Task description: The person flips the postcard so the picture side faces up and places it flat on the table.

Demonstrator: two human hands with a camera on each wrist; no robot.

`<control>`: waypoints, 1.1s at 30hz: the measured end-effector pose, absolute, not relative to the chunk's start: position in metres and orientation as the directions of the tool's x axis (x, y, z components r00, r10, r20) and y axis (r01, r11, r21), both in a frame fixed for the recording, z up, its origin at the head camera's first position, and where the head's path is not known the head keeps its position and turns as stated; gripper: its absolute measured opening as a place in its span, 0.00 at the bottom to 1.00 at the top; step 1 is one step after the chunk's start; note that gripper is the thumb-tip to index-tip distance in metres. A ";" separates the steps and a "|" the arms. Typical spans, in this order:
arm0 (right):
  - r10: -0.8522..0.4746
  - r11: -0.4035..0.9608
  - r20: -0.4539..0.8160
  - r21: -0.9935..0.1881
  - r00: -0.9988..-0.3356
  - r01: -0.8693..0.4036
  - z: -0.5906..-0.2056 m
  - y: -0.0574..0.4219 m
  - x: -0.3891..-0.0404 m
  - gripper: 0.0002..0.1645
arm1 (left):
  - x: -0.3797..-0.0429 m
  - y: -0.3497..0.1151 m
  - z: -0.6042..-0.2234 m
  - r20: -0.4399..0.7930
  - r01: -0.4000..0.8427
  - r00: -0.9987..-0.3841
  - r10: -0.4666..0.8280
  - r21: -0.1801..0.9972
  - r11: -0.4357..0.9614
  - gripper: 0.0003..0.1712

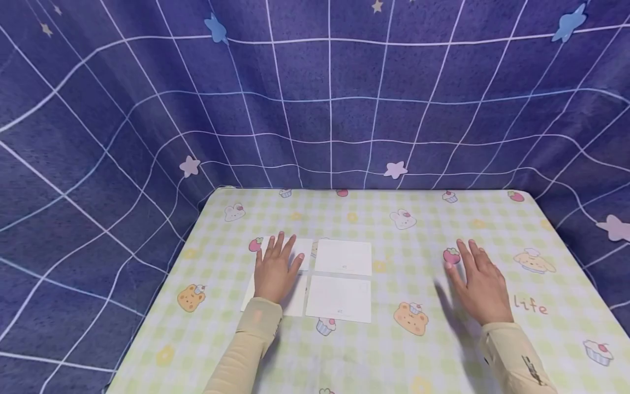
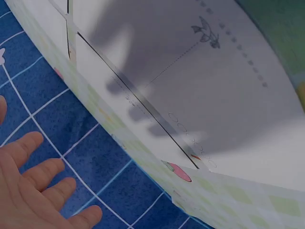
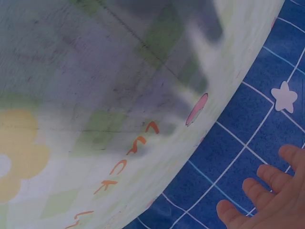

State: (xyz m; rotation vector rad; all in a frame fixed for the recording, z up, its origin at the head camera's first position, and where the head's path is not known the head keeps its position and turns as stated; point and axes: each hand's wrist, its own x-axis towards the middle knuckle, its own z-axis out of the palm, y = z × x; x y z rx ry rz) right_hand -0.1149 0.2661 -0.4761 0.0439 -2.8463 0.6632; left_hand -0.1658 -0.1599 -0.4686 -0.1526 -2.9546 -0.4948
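Several white postcards lie flat in two rows and two columns on the tablecloth, narrow gaps between them. On the right side are an upper card [image 1: 343,256] and a lower card [image 1: 338,298]. My left hand [image 1: 274,272] hovers above the left column with its fingers spread, partly covering the upper left card [image 1: 304,249] and the lower left card [image 1: 294,302]. Its shadow falls on a card [image 2: 167,109] with faint print and a small drawing. Well to the right, my right hand [image 1: 482,285] is held over bare cloth, fingers extended, holding nothing.
A green-and-white checked tablecloth [image 1: 359,355] with printed animals, cupcakes and strawberries covers the table. Dark blue curtains [image 1: 305,120] with white grid lines and stars hang behind it and along both sides.
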 end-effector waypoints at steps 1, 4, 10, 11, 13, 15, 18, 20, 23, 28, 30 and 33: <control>0.022 0.895 0.223 -0.438 -0.975 -0.080 -0.476 0.265 -0.115 0.40 | -0.166 -0.160 -0.468 0.154 0.119 -0.985 0.073 0.315 0.942 0.34; 0.026 0.891 0.227 -0.447 -0.973 -0.081 -0.475 0.264 -0.116 0.40 | -0.166 -0.161 -0.467 0.147 0.114 -0.987 0.070 0.312 0.943 0.34; 0.026 0.887 0.238 -0.453 -0.971 -0.087 -0.473 0.263 -0.116 0.40 | -0.165 -0.160 -0.464 0.142 0.119 -0.987 0.077 0.319 0.940 0.34; 0.025 0.887 0.241 -0.454 -0.970 -0.090 -0.473 0.262 -0.116 0.40 | -0.165 -0.160 -0.464 0.143 0.120 -0.987 0.078 0.318 0.941 0.34; 0.021 0.885 0.245 -0.455 -0.969 -0.096 -0.473 0.261 -0.117 0.40 | -0.165 -0.160 -0.464 0.143 0.121 -0.986 0.079 0.311 0.943 0.34; 0.018 0.884 0.252 -0.456 -0.967 -0.102 -0.474 0.260 -0.117 0.40 | -0.164 -0.160 -0.464 0.144 0.121 -0.986 0.080 0.303 0.945 0.34; 0.019 0.883 0.263 -0.457 -0.965 -0.108 -0.473 0.259 -0.118 0.40 | -0.164 -0.160 -0.464 0.151 0.123 -0.985 0.081 0.299 0.946 0.35; 0.023 0.880 0.274 -0.461 -0.962 -0.110 -0.472 0.257 -0.118 0.40 | -0.164 -0.160 -0.465 0.159 0.129 -0.984 0.084 0.300 0.945 0.35; 0.035 0.874 0.285 -0.474 -0.958 -0.109 -0.469 0.255 -0.117 0.40 | -0.164 -0.160 -0.466 0.184 0.142 -0.979 0.087 0.309 0.940 0.34; 0.058 0.860 0.288 -0.501 -0.956 -0.099 -0.467 0.251 -0.116 0.39 | -0.165 -0.159 -0.467 0.228 0.167 -0.969 0.091 0.341 0.925 0.34; 0.065 0.857 0.289 -0.507 -0.955 -0.095 -0.467 0.250 -0.116 0.39 | -0.165 -0.159 -0.468 0.242 0.174 -0.966 0.090 0.353 0.919 0.33; 0.069 0.855 0.300 -0.509 -0.951 -0.099 -0.466 0.248 -0.116 0.38 | -0.165 -0.159 -0.468 0.253 0.177 -0.964 0.084 0.371 0.912 0.33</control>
